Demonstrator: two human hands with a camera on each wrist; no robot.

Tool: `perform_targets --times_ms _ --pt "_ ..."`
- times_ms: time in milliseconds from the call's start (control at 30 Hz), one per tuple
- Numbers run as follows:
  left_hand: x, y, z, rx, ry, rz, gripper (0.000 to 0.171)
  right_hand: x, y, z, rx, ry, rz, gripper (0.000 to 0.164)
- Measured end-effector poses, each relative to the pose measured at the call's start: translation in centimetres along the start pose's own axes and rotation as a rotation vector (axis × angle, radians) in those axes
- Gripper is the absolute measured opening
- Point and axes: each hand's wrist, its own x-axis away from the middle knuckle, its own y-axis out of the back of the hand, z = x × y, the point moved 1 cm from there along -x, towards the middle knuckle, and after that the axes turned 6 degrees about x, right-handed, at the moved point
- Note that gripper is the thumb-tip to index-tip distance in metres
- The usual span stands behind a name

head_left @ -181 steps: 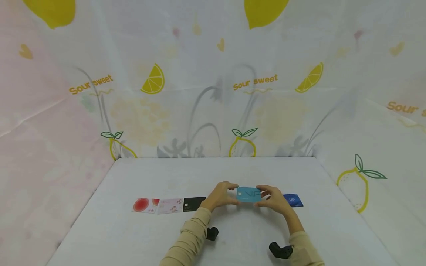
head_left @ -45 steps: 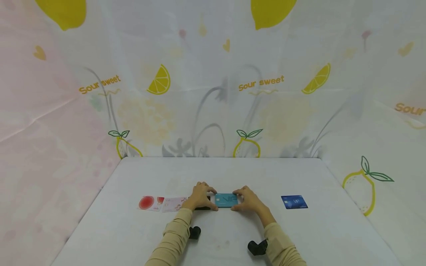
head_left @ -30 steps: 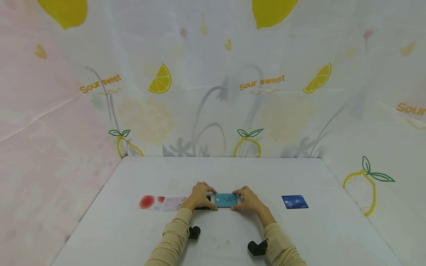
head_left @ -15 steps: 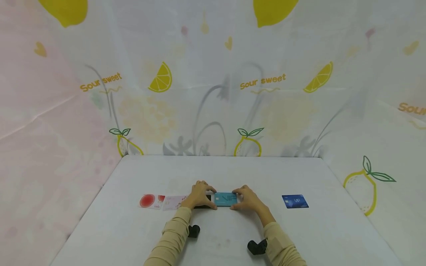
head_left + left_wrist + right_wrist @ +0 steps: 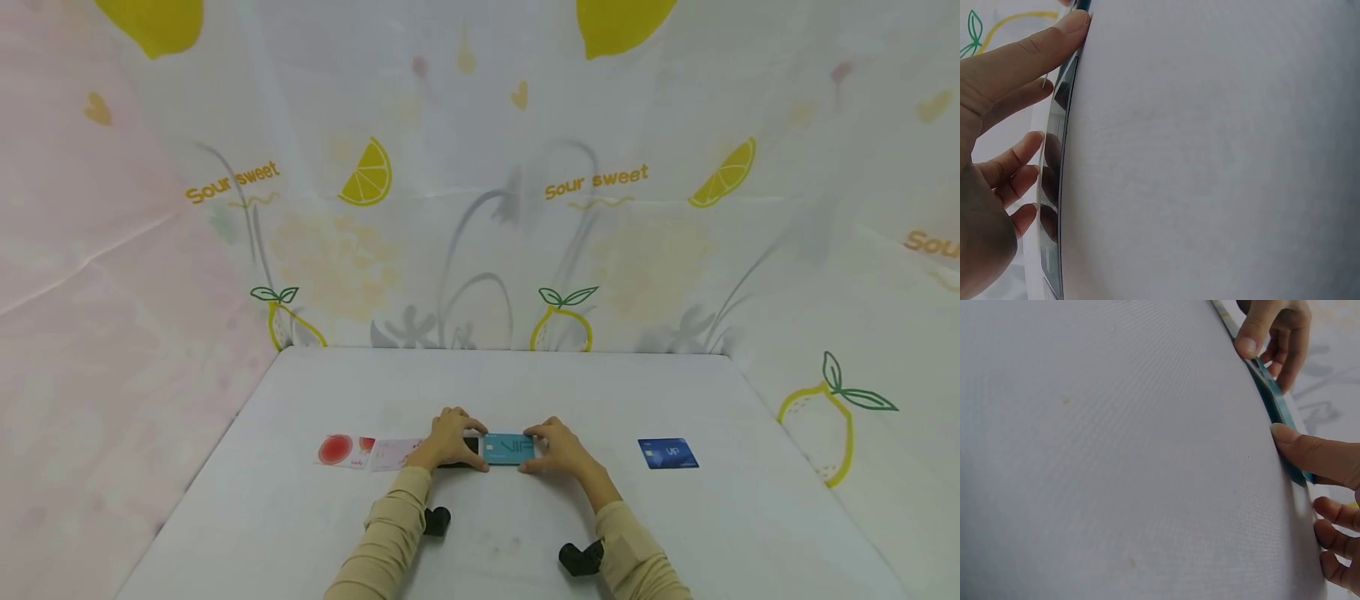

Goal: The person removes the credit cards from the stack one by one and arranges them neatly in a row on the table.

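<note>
A teal VIP card lies flat on the white table in the head view, between both hands. My left hand holds its left end with thumb and index finger at the near and far edges. At its right end, my right hand grips the same two edges. Under the left hand a black card is partly hidden, its right end beside the teal card. Thumbs touch the teal card in the right wrist view. In the left wrist view, the left fingertips hover over the shiny black card.
Left of the black card lie a pink patterned card and a white card with red circles, in a row. A blue VIP card lies apart on the right. The white table meets a lemon-print curtain behind.
Since six seconds ago, both hands have brought the teal card leftward and down beside the black card. Over the last second and a half, hands and card have stayed nearly still; the head view shifts slightly.
</note>
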Motion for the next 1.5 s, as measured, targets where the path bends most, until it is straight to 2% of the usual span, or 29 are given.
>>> perform_targets --times_ms 467,833,1200,1500 --pt "0.43 0.19 -0.16 0.014 -0.008 0.014 0.053 0.33 -0.27 -0.13 -0.017 0.014 -0.020 0.056" --pt "0.84 0.32 -0.18 0.013 -0.027 -0.018 0.049 0.50 -0.62 -0.09 -0.010 -0.007 -0.037 0.052" --pt "0.93 0.30 -0.08 0.039 -0.031 -0.033 0.046 0.27 -0.54 -0.13 -0.026 0.088 -0.044 0.047" --pt "0.89 0.29 -0.10 0.037 -0.027 -0.038 0.044 -0.01 -0.29 0.13 -0.011 0.087 -0.004 0.046"
